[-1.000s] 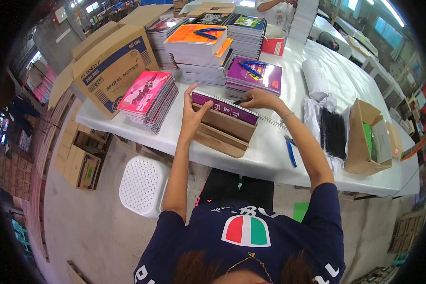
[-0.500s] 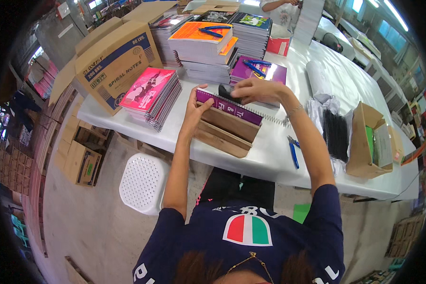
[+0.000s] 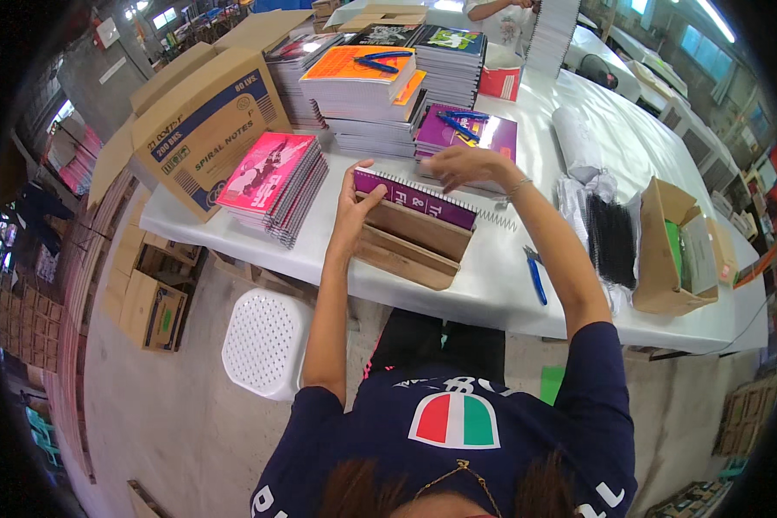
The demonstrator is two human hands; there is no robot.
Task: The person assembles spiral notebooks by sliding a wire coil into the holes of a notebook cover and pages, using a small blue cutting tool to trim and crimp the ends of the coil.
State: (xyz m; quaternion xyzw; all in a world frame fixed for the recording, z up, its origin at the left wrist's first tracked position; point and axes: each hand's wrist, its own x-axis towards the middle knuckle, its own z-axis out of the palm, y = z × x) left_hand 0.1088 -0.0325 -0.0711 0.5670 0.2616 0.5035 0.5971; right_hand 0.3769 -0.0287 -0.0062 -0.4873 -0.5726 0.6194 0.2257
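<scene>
Clamping a purple notebook, dead ahead at twelve o'clock and propped at the back of a wooden stand, with left hand at its nine; hovering with right hand at its two, with fingers loosely apart. Apparently working a wire coil, trailing toward three, along the top edge; next, seemingly needing firm left-side support and further turning.

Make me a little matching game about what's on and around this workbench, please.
1. Purple notebook
2. Pink notebooks
3. White stool
4. Orange-covered stack

A. Topped by blue pliers
B. On the floor
C. At the wooden stand, gripped by the left hand
D. Piled beside the large cardboard box

Pairs: 1-C, 2-D, 3-B, 4-A
</scene>
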